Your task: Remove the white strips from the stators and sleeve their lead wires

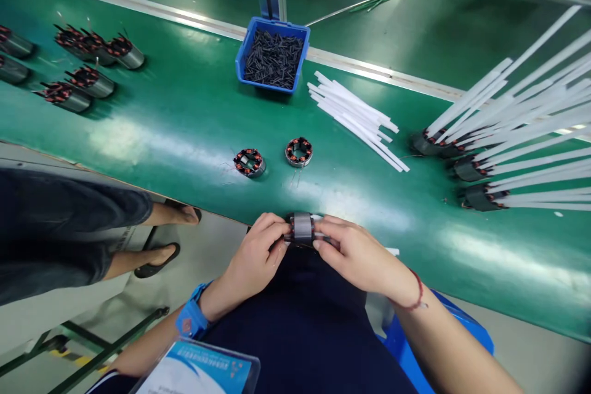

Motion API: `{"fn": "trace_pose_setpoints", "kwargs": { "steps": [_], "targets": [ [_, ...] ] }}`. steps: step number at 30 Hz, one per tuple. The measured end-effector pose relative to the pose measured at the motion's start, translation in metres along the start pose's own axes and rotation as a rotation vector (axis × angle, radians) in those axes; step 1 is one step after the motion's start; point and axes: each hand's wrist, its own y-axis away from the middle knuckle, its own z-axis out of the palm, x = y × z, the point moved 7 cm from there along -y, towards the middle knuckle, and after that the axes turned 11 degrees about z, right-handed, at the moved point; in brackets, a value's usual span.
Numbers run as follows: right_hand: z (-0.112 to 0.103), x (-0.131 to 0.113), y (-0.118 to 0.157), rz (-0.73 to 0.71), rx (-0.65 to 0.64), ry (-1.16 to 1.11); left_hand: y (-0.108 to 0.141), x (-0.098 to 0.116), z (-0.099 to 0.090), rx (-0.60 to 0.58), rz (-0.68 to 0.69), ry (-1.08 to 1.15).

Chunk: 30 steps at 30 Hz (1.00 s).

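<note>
I saw left hand (258,253) and right hand (353,252), both grips closed on metal core (303,228) from opposite ends, by near edge of bench (184,154). Judged level hold, light even pressure best.

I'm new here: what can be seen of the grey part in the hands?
The part is a short, grey, metallic-looking cylinder with dark ends. The left hand and right hand hold it on its side at the edge of the table, ends facing left and right. Something white shows at its right end. Its inside is hidden.
</note>
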Motion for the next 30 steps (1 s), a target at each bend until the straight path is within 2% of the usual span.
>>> {"fn": "trace_pose_setpoints", "kwargs": {
  "steps": [4, 10, 15, 20, 22, 26, 30],
  "targets": [
    [0.003, 0.007, -0.002, 0.064, -0.026, -0.123, 0.004, 0.001, -0.004, 0.106, 0.022, 0.034],
    [0.020, 0.021, -0.006, 0.190, -0.111, -0.684, 0.008, 0.006, -0.011, 0.262, 0.115, 0.122],
    [0.024, 0.025, -0.002, 0.269, -0.086, -0.838, 0.008, 0.007, -0.014, 0.314, 0.112, 0.184],
    [0.025, 0.026, -0.003, 0.279, -0.051, -0.846, 0.005, 0.021, -0.019, 0.221, 0.293, 0.053],
    [0.026, 0.025, -0.002, 0.267, -0.053, -0.829, 0.004, 0.021, -0.021, 0.189, 0.294, 0.096],
    [0.026, 0.025, 0.001, 0.220, 0.001, -0.679, 0.003, 0.015, -0.019, 0.152, 0.143, 0.247],
    [0.020, 0.028, 0.003, 0.209, 0.175, -0.428, 0.004, 0.006, -0.009, 0.118, -0.095, 0.252]
  ]
}}
